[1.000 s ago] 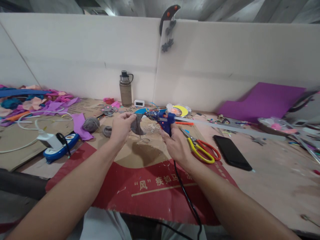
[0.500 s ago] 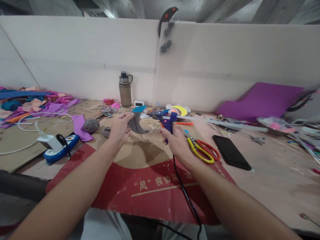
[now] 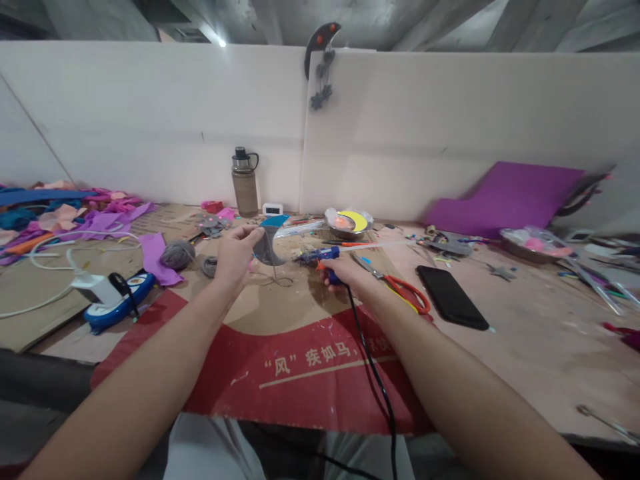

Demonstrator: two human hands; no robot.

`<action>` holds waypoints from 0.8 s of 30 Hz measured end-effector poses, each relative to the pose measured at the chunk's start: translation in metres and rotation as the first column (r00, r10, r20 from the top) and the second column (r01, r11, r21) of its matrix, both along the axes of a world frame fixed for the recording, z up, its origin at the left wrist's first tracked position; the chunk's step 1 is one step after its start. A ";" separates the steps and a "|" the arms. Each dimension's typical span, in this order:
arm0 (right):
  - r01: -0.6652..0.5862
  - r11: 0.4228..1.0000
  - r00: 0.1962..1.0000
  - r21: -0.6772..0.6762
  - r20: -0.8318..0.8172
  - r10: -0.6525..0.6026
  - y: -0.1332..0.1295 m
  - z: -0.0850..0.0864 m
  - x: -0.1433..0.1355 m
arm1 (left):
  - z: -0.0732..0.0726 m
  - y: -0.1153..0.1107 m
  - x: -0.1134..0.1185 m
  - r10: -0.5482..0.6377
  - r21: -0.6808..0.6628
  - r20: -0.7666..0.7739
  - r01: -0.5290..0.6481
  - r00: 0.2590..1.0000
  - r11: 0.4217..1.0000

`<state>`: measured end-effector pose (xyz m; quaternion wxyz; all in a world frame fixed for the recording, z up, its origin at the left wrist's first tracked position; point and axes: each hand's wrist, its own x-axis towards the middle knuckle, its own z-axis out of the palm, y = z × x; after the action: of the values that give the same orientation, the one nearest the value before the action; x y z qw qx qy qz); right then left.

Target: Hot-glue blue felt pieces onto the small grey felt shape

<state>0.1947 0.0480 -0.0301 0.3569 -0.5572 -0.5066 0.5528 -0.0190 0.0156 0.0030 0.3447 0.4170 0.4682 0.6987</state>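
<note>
Between its fingers and thumb, my left hand (image 3: 240, 248) pinches a grey crescent-shaped felt piece (image 3: 269, 248); a grey strand hangs from it. My right hand (image 3: 340, 272) is wrapped round the handle of a blue glue gun (image 3: 327, 253), low over the cardboard, its nozzle pointing left towards the crescent but apart from it. A clear glue stick (image 3: 377, 245) juts out of the gun's back, and a black cord (image 3: 367, 347) runs down from the handle. Scissors (image 3: 400, 287) with red and yellow handles lie just right of my right hand, partly hidden by my forearm.
A red and tan cardboard sheet (image 3: 300, 400) lies under my hands. Grey yarn balls (image 3: 178, 255), a blue power strip (image 3: 143, 288) and felt scraps (image 3: 110, 217) are to the left. A bottle (image 3: 245, 187) and metal bowl (image 3: 350, 231) stand behind; a phone (image 3: 450, 297) lies right.
My right hand has lowered the glue gun, and its nozzle now sits lower beside the crescent. My left hand still holds the crescent at about the same place. The view has shifted slightly.
</note>
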 end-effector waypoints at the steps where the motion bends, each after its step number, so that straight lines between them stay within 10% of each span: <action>1: 0.006 1.000 0.999 0.017 0.041 -0.007 0.001 0.000 0.002 | -0.001 0.000 0.000 -0.004 0.002 -0.002 0.004 1.000 1.000; 8: -0.135 0.814 0.706 0.564 0.632 -0.321 -0.012 0.019 0.017 | -0.003 0.003 0.001 0.004 0.039 -0.048 -0.002 0.999 0.999; 14: -0.131 0.754 0.991 0.644 0.117 0.072 -0.032 0.011 -0.033 | -0.004 -0.003 0.007 0.151 0.155 -0.367 -0.099 0.918 0.983; 19: -0.060 0.897 0.925 0.437 -0.313 0.215 -0.044 0.004 -0.067 | 0.000 -0.015 0.015 0.313 0.333 -0.654 -0.110 0.689 0.937; 24: -0.121 0.934 0.851 0.337 -0.449 0.272 -0.052 0.015 -0.064 | -0.001 -0.016 0.018 0.324 0.340 -0.666 -0.112 0.672 0.934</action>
<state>0.1307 -0.0036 -0.0153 0.4932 -0.2840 -0.5317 0.6272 -0.0009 -0.0007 0.0024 -0.0105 0.6378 0.5112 0.5760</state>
